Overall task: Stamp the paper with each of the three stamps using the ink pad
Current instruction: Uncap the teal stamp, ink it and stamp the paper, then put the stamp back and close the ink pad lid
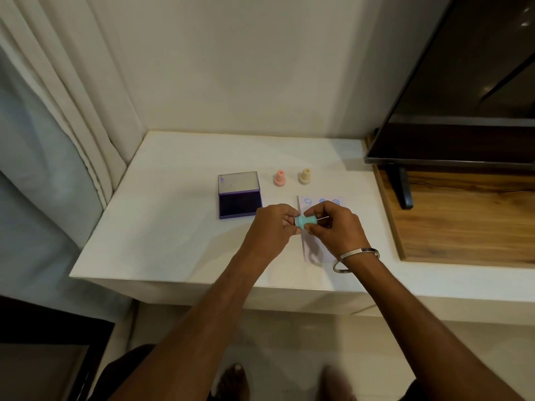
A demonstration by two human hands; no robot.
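A teal stamp point(304, 221) lies sideways in the air between both hands, just above the paper. My left hand point(272, 227) pinches its wide base end. My right hand point(333, 227) grips its narrow handle end. The white paper point(315, 250) lies under my right hand and shows blue stamp marks point(321, 201) along its far edge. A pink stamp point(279, 178) and a cream stamp point(305, 176) stand upright behind the paper. The purple ink pad point(239, 204) lies open to the left, lid raised.
Everything sits on a white ledge point(173, 227) in a corner, with curtains point(58, 111) to the left. A dark TV screen point(463, 96) on a stand point(403, 188) rests on a wooden surface point(469, 221) to the right. The ledge's front edge drops off near me.
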